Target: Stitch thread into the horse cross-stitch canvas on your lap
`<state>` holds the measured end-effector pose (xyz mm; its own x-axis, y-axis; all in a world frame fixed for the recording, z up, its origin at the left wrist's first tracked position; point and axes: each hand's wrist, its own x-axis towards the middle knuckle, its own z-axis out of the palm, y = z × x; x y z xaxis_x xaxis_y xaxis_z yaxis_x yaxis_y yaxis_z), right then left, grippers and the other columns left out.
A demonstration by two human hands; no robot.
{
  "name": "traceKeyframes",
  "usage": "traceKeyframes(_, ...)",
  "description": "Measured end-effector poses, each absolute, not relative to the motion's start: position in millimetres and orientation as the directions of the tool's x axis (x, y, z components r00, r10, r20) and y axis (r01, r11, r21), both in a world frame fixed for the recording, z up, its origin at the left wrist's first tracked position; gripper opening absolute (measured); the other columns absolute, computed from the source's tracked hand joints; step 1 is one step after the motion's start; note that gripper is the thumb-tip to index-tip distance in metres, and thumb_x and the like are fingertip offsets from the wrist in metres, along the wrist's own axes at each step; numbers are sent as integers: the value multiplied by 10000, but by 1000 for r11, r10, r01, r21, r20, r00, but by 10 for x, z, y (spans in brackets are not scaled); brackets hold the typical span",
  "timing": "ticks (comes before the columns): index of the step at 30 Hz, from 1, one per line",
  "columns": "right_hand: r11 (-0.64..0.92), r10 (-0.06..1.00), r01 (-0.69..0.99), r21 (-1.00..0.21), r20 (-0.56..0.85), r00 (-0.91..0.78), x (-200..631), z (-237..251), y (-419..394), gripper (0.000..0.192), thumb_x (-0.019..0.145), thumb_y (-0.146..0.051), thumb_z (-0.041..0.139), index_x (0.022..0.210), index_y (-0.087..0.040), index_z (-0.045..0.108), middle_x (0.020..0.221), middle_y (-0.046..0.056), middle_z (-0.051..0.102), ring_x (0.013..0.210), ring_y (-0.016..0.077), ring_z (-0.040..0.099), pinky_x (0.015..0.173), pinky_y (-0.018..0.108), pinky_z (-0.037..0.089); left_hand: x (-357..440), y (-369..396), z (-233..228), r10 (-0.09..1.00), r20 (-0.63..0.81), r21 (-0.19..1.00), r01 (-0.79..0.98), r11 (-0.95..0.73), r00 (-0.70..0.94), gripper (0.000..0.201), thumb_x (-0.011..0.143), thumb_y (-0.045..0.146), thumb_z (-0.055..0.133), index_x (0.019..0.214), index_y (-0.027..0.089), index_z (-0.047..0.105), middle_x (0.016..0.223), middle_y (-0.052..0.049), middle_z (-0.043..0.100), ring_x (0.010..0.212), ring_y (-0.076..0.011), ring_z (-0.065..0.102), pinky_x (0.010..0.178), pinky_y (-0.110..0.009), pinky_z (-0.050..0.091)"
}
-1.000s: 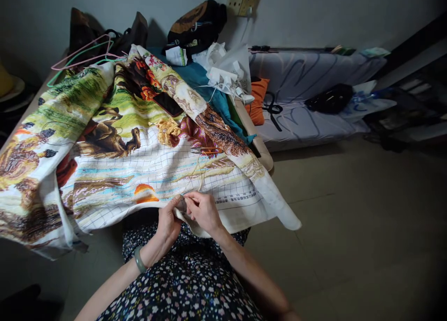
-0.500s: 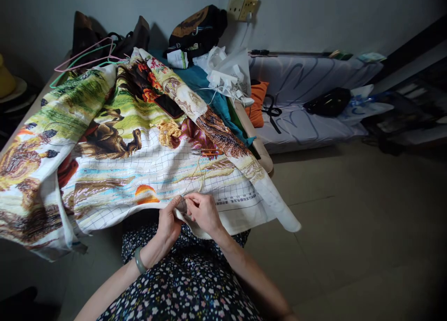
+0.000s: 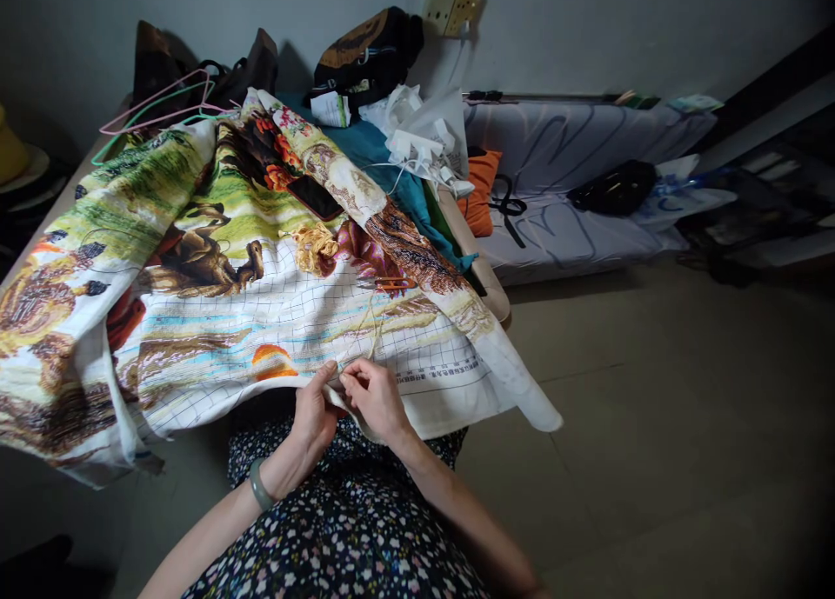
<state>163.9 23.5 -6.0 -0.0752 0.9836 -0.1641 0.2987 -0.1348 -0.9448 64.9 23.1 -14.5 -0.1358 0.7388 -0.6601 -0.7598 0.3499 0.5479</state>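
A large cross-stitch cloth (image 3: 313,303), printed with a grid and colourful stitched patterns, spreads over the table and hangs toward my lap. My left hand (image 3: 316,415) is closed on its near edge, thumb on top and fingers underneath. Close beside it, my right hand (image 3: 378,399) pinches at the cloth with thumb and forefinger; whatever is between them is too small to make out. A pale thread (image 3: 377,325) lies on the fabric just beyond my fingers. Farther up rest orange-handled thread snips (image 3: 395,283), a bundle of yellow thread (image 3: 317,248) and a dark phone (image 3: 315,197).
One side of the cloth is rolled into a long tube (image 3: 417,242) reaching past the table's right corner (image 3: 497,306). Pink and green hangers (image 3: 163,112), a dark bag (image 3: 369,56) and a white power strip (image 3: 417,147) lie at the back. A covered sofa (image 3: 554,225) stands right.
My right hand has shifted slightly left and up, nearer my left thumb. The left hand keeps its hold on the cloth, almost unmoved.
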Motion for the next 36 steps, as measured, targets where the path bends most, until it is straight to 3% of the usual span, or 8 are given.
traceKeyframes(10, -191, 980, 216, -958, -196, -6, 1585, -96, 249, 138, 797, -255, 549, 703, -167, 600, 558, -11, 568, 436, 94, 504, 414, 183, 399, 648, 240, -163, 738, -659, 549, -765, 338, -147, 270, 560, 238, 799, 714, 148, 597, 582, 30, 584, 479, -99, 514, 454, -235, 365)
traceKeyframes(20, -281, 959, 157, -947, -285, -1, 1598, -26, 299, 125, 795, -276, 567, 746, -161, 571, 556, -21, 586, 391, 97, 526, 384, 188, 417, 641, 188, -279, 792, -593, 562, -780, 275, -148, 338, 579, 253, 817, 858, 142, 661, 766, -11, 677, 619, -132, 598, 583, -259, 450)
traceKeyframes(25, -117, 992, 386, -915, -127, -2, 1533, 85, 375, 169, 815, -149, 554, 977, -186, 584, 599, -31, 603, 524, 129, 587, 575, 237, 479, 633, 178, -307, 807, -575, 560, -784, 266, -137, 288, 598, 235, 806, 843, 150, 681, 800, -20, 704, 730, -159, 644, 709, -278, 483)
traceKeyframes(27, -42, 997, 514, -857, -72, -38, 1488, 104, 410, 117, 824, -116, 539, 892, -192, 595, 644, -16, 619, 563, 127, 589, 646, 253, 472, 630, 177, -301, 809, -574, 550, -791, 266, -127, 295, 603, 223, 804, 865, 152, 689, 828, -21, 715, 745, -155, 650, 747, -280, 489)
traceKeyframes(29, -35, 995, 544, -838, -81, -62, 1500, 141, 450, 98, 856, -142, 515, 782, -192, 558, 647, -13, 614, 533, 115, 575, 611, 245, 456, 629, 179, -287, 813, -569, 548, -795, 259, -128, 332, 603, 214, 806, 911, 159, 693, 851, -23, 723, 778, -162, 659, 784, -290, 495)
traceKeyframes(31, -74, 995, 417, -906, -96, -33, 1648, 252, 492, 131, 904, -229, 478, 784, -199, 520, 654, -19, 613, 470, 102, 559, 501, 224, 427, 631, 185, -266, 812, -567, 554, -794, 249, -141, 368, 605, 213, 808, 951, 171, 691, 864, -28, 728, 836, -183, 669, 818, -310, 501)
traceKeyframes(33, -63, 997, 138, -988, -56, 53, 1979, 481, 525, 144, 933, -317, 441, 858, -215, 509, 701, -21, 629, 418, 91, 541, 403, 208, 388, 632, 194, -247, 804, -570, 563, -793, 232, -169, 400, 600, 189, 810, 980, 188, 687, 899, -32, 732, 897, -199, 670, 848, -323, 504)
traceKeyframes(36, 262, 944, -253, -931, 193, 268, 2696, 982, 539, 102, 904, -254, 499, 814, -231, 541, 616, -72, 557, 349, 33, 428, 418, 171, 414, 631, 205, -233, 787, -585, 561, -798, 218, -196, 445, 585, 133, 812, 1002, 215, 680, 962, -28, 731, 943, -209, 666, 864, -329, 515)
